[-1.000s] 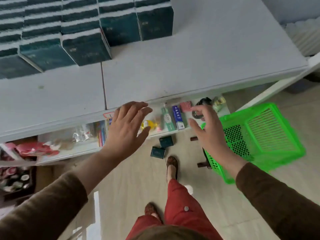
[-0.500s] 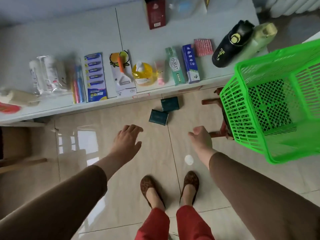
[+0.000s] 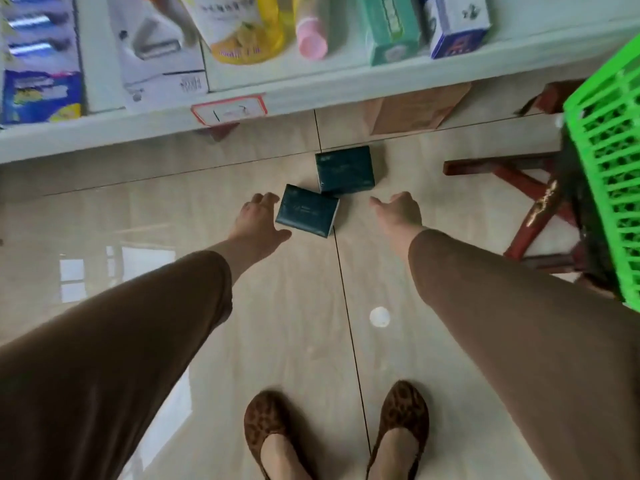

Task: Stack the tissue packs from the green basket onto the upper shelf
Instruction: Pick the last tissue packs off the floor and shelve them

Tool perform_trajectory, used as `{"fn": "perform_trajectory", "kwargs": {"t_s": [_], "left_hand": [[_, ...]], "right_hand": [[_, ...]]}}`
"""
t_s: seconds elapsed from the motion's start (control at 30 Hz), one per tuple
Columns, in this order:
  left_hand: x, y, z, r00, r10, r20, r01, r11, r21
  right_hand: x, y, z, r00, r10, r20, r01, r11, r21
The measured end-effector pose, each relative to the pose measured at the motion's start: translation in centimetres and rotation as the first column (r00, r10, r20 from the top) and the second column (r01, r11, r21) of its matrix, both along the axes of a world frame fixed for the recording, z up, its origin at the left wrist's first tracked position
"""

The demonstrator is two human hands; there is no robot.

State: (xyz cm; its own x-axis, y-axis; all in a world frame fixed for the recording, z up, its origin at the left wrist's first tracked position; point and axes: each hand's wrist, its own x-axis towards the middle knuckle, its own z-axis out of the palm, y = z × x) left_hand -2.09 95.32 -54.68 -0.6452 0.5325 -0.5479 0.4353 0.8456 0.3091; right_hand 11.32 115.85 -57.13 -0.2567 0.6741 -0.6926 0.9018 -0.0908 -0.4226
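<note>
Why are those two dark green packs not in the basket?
Out, on the floor. Both tissue packs lie flat on the tiles beside the green basket; why, cannot tell.

Single head view – looking steeply down at floor (image 3: pixel 284 341), shelf edge (image 3: pixel 311 95) above

near tissue pack (image 3: pixel 307 215): dark teal, flat on floor | far tissue pack (image 3: pixel 345 169): same, corners touching

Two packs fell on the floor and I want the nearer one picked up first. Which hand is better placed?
Left. The left hand is open right beside the nearer tissue pack, fingers at its edge. The right hand is also open but apart from both packs.
</note>
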Motion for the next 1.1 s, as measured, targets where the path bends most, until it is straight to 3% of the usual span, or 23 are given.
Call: {"fn": "perform_trajectory", "kwargs": {"t_s": [0.2,0.3,0.37,0.5,0.6,0.73,0.87,0.97,1.1], "left_hand": [[-3.8,3.5,-6.4,0.987,-0.158,-0.021,0.157,0.987,-0.024],[-4.9,4.5,-8.0,0.963,-0.257,0.076,0.262,0.963,-0.064],[-5.2,4.9,-8.3,0.949,-0.280,0.145,0.291,0.955,-0.056],[-3.5,4.0,-7.0,0.936,-0.342,0.081,0.351,0.920,-0.175],[-0.8,1.2,-3.9,0.955,-0.283,0.086,0.294,0.940,-0.173],[2.0,-3.0,5.3,0.987,-0.094,0.128,0.101,0.994,-0.047],[3.4,-5.6,19.5,0.989,0.045,0.139,-0.061,0.992,0.110],[3.2,-6.4,31.7,0.987,0.107,0.123,-0.129,0.973,0.194],[1.9,-7.1,47.5,0.995,0.055,0.089,-0.079,0.951,0.300]], "right_hand": [[-5.0,2.0,-5.8,0.999,-0.040,-0.015,0.041,0.995,0.092],[-6.5,2.3,-7.9,0.996,-0.060,-0.068,0.064,0.996,0.068],[-6.9,2.3,-8.8,0.994,-0.075,-0.084,0.074,0.997,-0.018],[-5.5,1.2,-8.4,0.954,-0.234,-0.186,0.139,0.899,-0.416],[-1.1,-0.8,-5.1,0.890,-0.403,-0.216,0.300,0.871,-0.388],[4.9,-4.0,4.7,0.832,-0.498,-0.244,0.431,0.858,-0.280],[8.8,-7.5,19.0,0.803,-0.517,-0.296,0.463,0.855,-0.234],[10.4,-8.6,31.0,0.824,-0.425,-0.375,0.395,0.905,-0.157],[11.3,-8.0,46.5,0.820,-0.263,-0.508,0.270,0.961,-0.063]]}}
